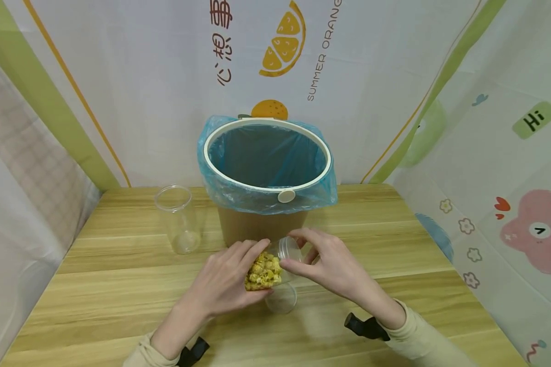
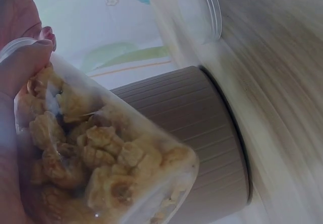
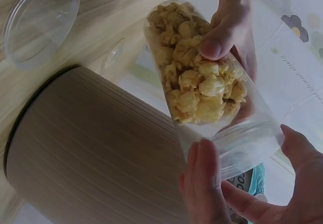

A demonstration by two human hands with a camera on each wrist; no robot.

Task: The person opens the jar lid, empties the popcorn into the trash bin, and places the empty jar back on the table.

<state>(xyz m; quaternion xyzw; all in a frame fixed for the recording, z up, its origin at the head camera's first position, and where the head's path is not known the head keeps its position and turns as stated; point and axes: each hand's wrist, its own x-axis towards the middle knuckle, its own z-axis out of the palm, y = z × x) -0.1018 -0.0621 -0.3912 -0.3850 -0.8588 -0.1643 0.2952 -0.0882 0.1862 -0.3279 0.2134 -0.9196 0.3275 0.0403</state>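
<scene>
Gripping the jar above the bench, in front of the bin, the left hand sets its long axis aslant, rim up and rightward. The right hand spans the rim end. Popcorn partly fills the jar; a blue bag lines the bin.

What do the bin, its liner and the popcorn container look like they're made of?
Bin: probably plastic, matte brown with even grooves. Liner: thin, shiny blue plastic film, wrinkled and see-through. Container: likely glossy clear plastic; popcorn shows through and highlights glint.
</scene>
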